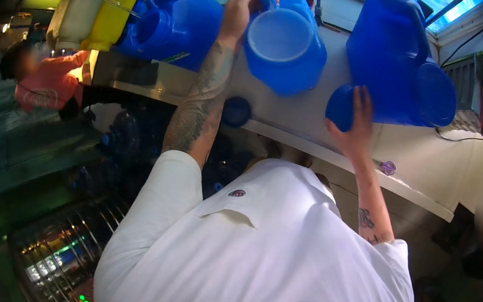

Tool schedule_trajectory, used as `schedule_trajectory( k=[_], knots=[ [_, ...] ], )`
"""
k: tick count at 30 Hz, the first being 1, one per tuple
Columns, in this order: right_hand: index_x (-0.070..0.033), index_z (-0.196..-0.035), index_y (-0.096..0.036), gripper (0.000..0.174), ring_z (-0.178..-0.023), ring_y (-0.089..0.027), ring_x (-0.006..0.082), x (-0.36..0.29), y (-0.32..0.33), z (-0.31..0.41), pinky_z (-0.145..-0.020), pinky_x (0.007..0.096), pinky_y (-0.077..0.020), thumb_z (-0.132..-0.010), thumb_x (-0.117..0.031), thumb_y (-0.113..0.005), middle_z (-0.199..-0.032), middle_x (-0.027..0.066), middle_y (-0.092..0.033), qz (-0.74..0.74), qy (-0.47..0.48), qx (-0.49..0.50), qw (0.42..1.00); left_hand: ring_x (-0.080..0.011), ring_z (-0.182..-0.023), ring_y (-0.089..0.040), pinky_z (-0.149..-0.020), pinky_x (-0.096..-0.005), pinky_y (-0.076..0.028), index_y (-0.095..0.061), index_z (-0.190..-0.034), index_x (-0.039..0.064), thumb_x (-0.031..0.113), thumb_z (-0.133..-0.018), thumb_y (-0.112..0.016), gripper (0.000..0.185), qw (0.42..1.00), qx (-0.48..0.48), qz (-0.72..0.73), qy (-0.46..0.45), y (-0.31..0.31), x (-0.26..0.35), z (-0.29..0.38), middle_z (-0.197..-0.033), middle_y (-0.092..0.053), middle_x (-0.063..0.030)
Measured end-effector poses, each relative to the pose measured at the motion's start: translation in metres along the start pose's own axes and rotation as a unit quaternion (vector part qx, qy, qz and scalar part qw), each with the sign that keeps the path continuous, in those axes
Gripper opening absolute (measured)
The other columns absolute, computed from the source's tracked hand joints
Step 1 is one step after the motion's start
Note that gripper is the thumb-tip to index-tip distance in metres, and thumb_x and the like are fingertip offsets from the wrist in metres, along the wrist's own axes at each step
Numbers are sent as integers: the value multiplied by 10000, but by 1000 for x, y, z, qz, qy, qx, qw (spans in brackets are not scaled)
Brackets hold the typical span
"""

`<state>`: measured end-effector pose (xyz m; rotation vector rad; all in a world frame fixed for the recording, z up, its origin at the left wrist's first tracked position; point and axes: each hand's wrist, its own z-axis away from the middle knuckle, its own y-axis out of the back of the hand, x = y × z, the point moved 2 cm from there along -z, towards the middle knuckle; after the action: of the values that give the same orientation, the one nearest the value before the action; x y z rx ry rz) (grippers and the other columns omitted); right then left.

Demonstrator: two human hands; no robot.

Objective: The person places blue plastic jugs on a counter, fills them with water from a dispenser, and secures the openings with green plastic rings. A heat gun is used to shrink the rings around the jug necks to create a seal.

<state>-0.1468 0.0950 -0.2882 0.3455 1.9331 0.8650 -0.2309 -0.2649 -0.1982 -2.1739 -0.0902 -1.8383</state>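
My left hand (239, 10) is at a blue plastic jug (282, 70) with a pale round cap, beside its handle; part of the fingers is hidden behind it. A round blue cap (342, 107) is in my right hand (359, 124), next to a larger blue container (382, 55) lying with its wide round cap towards me. Another blue cap (236, 112) lies near the counter's front edge. To the left stands a blue container (187, 14) with an uncapped neck, and a clear hose (117, 5) ends at that neck.
Yellow (114, 12) and whitish containers (85, 3) line the left end of the counter (295, 112). Purple-handled scissors (387, 168) lie at its front edge. A person in a pink shirt (46, 82) is at far left. Large clear bottles (124, 127) stand below.
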Motion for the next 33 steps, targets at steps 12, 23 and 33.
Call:
schedule_trajectory(
  k=[12,23,33],
  knots=[
    [-243,-1483,-460,842,-1449,-325,344,-144,62,-117,-1161,503,-288,-744,-488,-780,-1568,151,-349,193,244,-183,933,-229,-1134,-615,-997,-318,-467,-442,-1432,-24,364,-1048,-458,547,1000,6,-14,-4,-51,-38,47,-1244,-626,-159],
    [-90,-1327,-582,530,-1357,-449,377,-179,68,-54,-1099,501,-383,-834,-163,-767,-1460,191,-469,-23,280,32,959,-338,-1437,-316,-1156,-462,-297,-341,-1504,40,451,-972,-587,716,944,141,-295,-45,20,-94,166,-1522,-356,-213],
    [-40,-1344,-509,500,-1249,-527,373,-172,-118,-8,-1021,438,-455,-889,-122,-697,-1411,190,-487,-104,7,-310,945,-464,-1452,-209,-1148,-593,-275,-96,-1592,133,686,-734,-737,1206,765,-164,-572,247,167,-227,280,-1605,-158,-233]
  ],
)
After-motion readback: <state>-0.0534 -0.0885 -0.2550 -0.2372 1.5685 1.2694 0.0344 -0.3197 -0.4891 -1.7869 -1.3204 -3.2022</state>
